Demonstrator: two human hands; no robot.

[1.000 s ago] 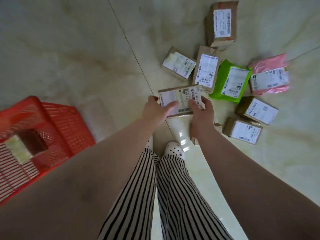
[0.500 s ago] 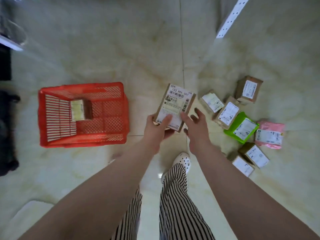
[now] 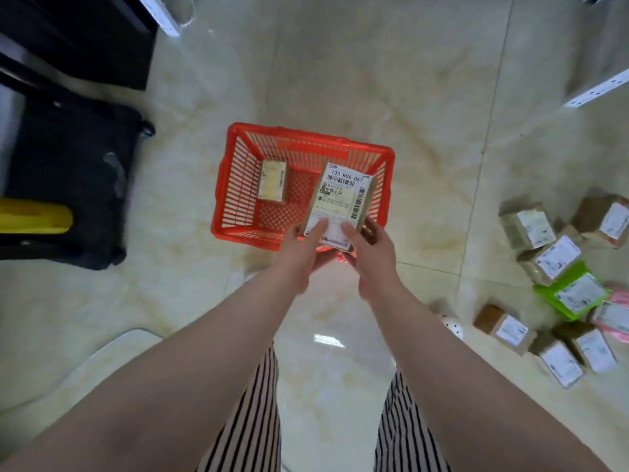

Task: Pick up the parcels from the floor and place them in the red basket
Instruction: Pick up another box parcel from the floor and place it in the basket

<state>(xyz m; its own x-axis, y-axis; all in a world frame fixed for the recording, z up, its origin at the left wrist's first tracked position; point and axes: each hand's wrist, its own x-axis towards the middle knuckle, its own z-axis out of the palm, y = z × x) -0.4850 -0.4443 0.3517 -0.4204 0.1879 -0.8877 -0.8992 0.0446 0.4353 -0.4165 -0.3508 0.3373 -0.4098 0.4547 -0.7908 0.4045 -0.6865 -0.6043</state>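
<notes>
Cardboard parcel (image 3: 340, 202) held over red basket (image 3: 238, 185), not yet released; left hand (image 3: 301, 248) and right hand (image 3: 371, 248) fingers clamped on its near end. One small parcel (image 3: 272, 180) already inside. Pile of parcels (image 3: 558, 287) left on floor, right side.

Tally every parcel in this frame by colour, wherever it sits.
Brown boxes: 8 (6 on the floor, 1 held, 1 in the basket)
Green parcel: 1
Pink parcel: 1
Total: 10
</notes>
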